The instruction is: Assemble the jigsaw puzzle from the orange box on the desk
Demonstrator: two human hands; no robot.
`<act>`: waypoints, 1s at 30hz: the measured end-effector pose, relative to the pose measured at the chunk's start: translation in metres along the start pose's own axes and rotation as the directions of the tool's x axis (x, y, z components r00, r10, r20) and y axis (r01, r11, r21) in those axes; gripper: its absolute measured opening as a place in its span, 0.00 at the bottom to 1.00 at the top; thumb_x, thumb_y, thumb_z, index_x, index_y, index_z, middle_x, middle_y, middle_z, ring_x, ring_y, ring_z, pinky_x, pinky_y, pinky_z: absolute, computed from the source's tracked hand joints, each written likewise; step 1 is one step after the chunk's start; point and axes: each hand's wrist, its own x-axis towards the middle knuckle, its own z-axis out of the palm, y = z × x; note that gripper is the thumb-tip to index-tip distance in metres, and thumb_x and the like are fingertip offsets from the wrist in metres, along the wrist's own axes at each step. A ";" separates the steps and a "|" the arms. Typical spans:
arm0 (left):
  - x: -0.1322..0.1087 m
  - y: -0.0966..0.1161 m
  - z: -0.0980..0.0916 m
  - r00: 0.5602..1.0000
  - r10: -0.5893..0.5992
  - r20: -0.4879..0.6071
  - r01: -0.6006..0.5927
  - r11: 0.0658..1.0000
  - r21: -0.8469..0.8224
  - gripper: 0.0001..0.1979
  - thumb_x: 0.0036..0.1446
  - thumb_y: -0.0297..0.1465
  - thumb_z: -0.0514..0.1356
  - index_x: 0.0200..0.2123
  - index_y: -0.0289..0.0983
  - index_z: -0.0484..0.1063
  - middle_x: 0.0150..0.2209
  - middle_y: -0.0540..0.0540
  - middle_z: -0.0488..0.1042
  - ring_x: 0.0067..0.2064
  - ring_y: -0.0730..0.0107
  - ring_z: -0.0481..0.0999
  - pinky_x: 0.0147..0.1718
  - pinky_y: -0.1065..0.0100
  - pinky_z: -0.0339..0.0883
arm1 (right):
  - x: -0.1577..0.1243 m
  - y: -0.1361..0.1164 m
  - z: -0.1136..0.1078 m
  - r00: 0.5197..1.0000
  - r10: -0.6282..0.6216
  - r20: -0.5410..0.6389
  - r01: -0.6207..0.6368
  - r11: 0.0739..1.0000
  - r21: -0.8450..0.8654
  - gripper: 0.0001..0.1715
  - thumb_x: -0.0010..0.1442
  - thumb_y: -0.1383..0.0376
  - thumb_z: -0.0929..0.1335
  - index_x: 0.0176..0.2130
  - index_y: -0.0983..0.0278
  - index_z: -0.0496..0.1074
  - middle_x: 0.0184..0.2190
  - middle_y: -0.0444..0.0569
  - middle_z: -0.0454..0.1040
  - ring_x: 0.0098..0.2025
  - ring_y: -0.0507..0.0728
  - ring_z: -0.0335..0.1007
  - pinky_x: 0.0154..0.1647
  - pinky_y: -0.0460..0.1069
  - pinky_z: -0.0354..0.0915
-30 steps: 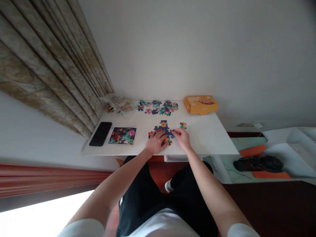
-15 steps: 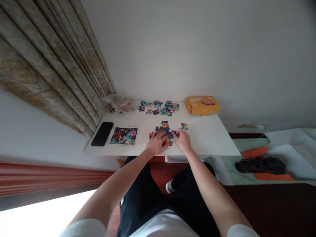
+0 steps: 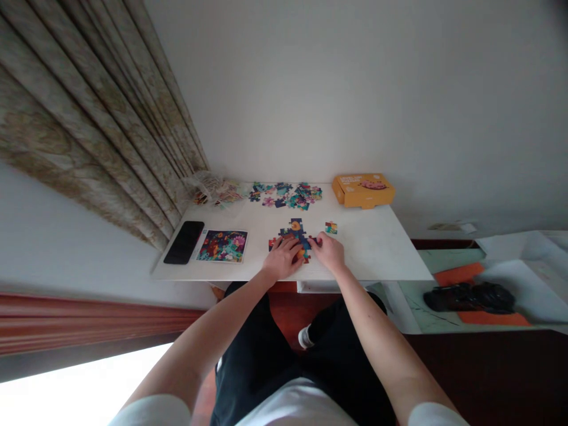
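Joined jigsaw pieces (image 3: 297, 225) lie near the front middle of the table, dark blue with orange and red parts. My left hand (image 3: 283, 258) rests on them with its fingers stretched out flat, covering much of the lower left. At their right edge, my right hand (image 3: 329, 251) pinches a dark puzzle piece (image 3: 314, 242) between thumb and fingers. The fingers partly hide this piece, and I cannot tell whether it is interlocked with the others. Just beyond the right hand sits a small teal and yellow group of pieces (image 3: 331, 227).
Loose puzzle pieces (image 3: 302, 196) are spread along the back, beside a clear plastic bag (image 3: 213, 188) of sticks or strips. An orange box (image 3: 364, 190) stands at the back right. On the left lie a picture card (image 3: 222, 245) and a black phone (image 3: 183, 242).
My right hand has shifted very slightly at the right edge of the joined pieces. The left hand stays on them, and the other things keep their places.
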 end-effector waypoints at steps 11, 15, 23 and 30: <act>0.017 0.005 0.004 0.983 0.145 0.109 -0.150 0.988 0.038 0.23 0.72 0.40 0.53 0.66 0.44 0.68 0.69 0.42 0.68 0.70 0.54 0.65 0.70 0.46 0.55 | 0.006 0.019 -0.005 0.876 0.355 -0.328 -0.126 0.822 0.555 0.30 0.63 0.35 0.61 0.32 0.57 0.63 0.26 0.42 0.66 0.30 0.57 0.63 0.36 0.49 0.61; 0.017 0.009 0.008 0.981 0.119 0.150 -0.129 0.990 0.058 0.22 0.72 0.41 0.53 0.65 0.44 0.69 0.67 0.42 0.70 0.69 0.54 0.67 0.69 0.45 0.55 | 0.006 0.022 -0.005 0.774 0.457 -0.438 -0.175 0.819 0.546 0.27 0.64 0.38 0.60 0.34 0.57 0.61 0.29 0.45 0.68 0.33 0.58 0.65 0.38 0.50 0.63; 0.004 -0.007 -0.001 0.980 0.140 0.139 -0.148 0.987 0.056 0.22 0.72 0.41 0.54 0.65 0.45 0.70 0.67 0.42 0.70 0.69 0.56 0.68 0.70 0.47 0.55 | 0.008 0.025 0.001 0.877 0.343 -0.338 -0.151 0.862 0.483 0.20 0.63 0.45 0.63 0.38 0.58 0.65 0.31 0.47 0.73 0.33 0.58 0.67 0.39 0.50 0.64; -0.010 -0.027 -0.019 0.992 -0.017 0.127 0.009 0.998 0.068 0.27 0.71 0.45 0.55 0.68 0.42 0.67 0.70 0.39 0.65 0.72 0.51 0.62 0.72 0.43 0.49 | 0.010 0.030 0.010 0.928 0.120 -0.352 -0.010 0.955 0.298 0.12 0.63 0.55 0.64 0.39 0.60 0.68 0.36 0.52 0.75 0.38 0.61 0.69 0.46 0.56 0.66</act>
